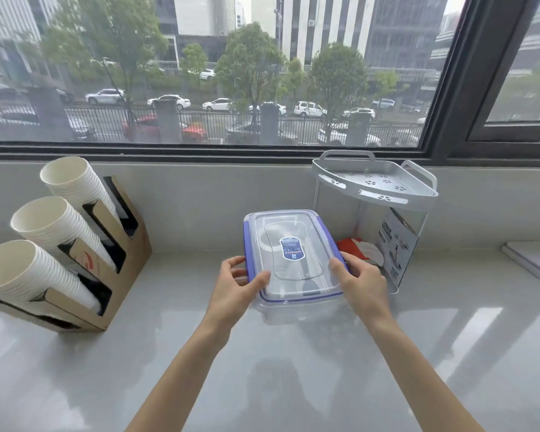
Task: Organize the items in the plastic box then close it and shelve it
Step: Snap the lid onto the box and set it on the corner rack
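Lidded plastic box (293, 266) is held at mid-worktop (293, 385) near the back wall, left hand (237, 285) and right hand (360, 283) each closed in a grip on a side edge, likely for latching or lifting toward the shelf (374, 182).

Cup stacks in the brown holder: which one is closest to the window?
The top stack of paper cups, highest in the cardboard holder and farthest back; the other two sit lower and nearer the camera.

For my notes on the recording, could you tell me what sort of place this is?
Probably an office pantry counter by a street-facing window: stacked paper cups in a cardboard dispenser, and a corner shelf rack.
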The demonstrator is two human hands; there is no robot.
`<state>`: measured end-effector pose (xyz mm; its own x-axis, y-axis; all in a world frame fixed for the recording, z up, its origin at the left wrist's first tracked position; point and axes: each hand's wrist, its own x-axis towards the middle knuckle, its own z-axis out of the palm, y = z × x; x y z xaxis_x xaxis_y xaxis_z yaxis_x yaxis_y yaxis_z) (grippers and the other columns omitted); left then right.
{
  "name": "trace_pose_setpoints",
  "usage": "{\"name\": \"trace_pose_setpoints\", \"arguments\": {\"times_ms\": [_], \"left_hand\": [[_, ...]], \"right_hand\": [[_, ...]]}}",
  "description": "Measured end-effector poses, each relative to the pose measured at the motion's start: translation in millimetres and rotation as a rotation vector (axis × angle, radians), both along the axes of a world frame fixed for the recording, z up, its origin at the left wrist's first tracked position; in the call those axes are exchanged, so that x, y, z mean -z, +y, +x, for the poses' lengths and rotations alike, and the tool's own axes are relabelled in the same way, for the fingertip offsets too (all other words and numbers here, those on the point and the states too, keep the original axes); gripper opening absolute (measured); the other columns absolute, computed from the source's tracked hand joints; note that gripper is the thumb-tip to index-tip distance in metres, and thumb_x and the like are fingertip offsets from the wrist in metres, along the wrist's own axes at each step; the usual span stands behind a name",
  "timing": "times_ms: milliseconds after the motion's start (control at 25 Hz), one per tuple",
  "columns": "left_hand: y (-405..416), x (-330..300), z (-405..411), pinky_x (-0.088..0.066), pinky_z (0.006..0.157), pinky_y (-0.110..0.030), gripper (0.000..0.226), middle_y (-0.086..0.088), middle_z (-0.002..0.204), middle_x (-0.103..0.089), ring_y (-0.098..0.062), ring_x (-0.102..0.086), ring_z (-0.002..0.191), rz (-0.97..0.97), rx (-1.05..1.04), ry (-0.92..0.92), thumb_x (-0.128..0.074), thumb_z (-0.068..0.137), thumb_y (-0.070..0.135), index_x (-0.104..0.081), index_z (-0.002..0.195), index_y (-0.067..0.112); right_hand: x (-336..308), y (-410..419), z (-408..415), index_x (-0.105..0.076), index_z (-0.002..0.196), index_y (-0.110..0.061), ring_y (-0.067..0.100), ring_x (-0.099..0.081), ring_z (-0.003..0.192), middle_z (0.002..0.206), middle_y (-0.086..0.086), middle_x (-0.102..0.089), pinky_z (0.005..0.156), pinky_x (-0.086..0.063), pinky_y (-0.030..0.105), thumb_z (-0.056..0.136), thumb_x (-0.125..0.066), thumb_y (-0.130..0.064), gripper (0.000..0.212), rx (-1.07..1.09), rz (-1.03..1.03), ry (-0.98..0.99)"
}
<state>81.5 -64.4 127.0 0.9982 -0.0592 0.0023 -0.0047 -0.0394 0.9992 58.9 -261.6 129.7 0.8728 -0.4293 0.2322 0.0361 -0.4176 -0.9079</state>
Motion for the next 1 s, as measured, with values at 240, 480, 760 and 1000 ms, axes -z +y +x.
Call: {"name": "trace_pose_setpoints", "arguments": {"times_ms": [240,480,760,1000], "left_hand": [[-32,-61,29,-0.048,0.057,-0.016,0.052,0.006,0.089,-0.053,-0.007,-0.058,0.076,-0.02,0.075,-0.144,-0.07,0.073,0.029,-0.033,0.11,0.029],[-72,-101,56,-0.049,0.061,-0.021,0.06,0.003,0.086,-0.055,-0.009,-0.059,0.076,-0.02,0.129,-0.204,-0.07,0.073,0.03,-0.028,0.116,0.026],[-123,-135,89,-0.052,0.068,-0.024,0.062,0.001,0.085,-0.059,-0.012,-0.061,0.076,-0.092,0.199,-0.22,-0.068,0.076,0.026,-0.027,0.122,0.018],[-164,-150,126,-0.054,0.074,-0.031,0.054,-0.008,0.106,-0.058,-0.02,-0.061,0.091,-0.139,0.212,-0.194,-0.068,0.077,0.024,-0.029,0.114,0.016]], "right_hand": [[-66,-38,25,-0.07,0.088,-0.027,0.011,-0.059,0.071,0.077,-0.006,-0.07,0.067,-0.047,0.024,0.083,-0.058,-0.031,0.014,-0.012,0.009,-0.101],[-111,-80,47,-0.069,0.101,-0.019,0.006,-0.06,0.079,0.084,-0.005,-0.068,0.07,-0.042,0.021,0.084,-0.06,-0.025,0.021,-0.024,0.015,-0.172],[-144,-136,86,-0.07,0.103,-0.015,0.012,-0.06,0.086,0.09,-0.002,-0.068,0.078,-0.041,0.025,0.082,-0.062,-0.029,0.027,0.005,-0.032,-0.174],[-163,-178,126,-0.072,0.098,-0.015,0.022,-0.061,0.103,0.098,0.004,-0.071,0.098,-0.046,0.04,0.079,-0.065,-0.029,0.024,-0.014,0.034,-0.177]]}}
